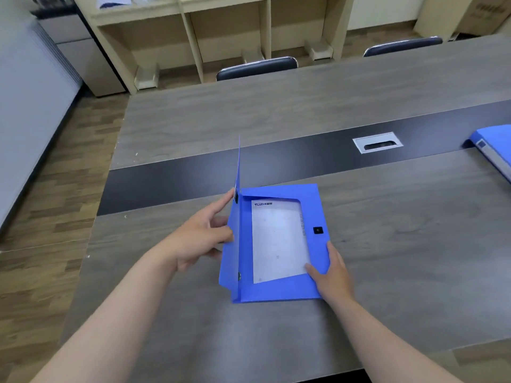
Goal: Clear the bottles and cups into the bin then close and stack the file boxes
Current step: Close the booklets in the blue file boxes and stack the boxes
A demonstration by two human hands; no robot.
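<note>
The left hand (201,239) pinches the raised lid (237,167) of the open blue file box (279,291), which lies on the near part of the grey table (401,258), holding the lid upright at the spine. The right hand (333,275) lies flat and open on the box's near right corner, thumb on the white sheet (278,239) inside, pinning it down without gripping. A second blue file box (495,150) lies closed near the table's right edge, well apart. No bottles or cups show, so clearing looks done; closing this box and stacking remain.
</note>
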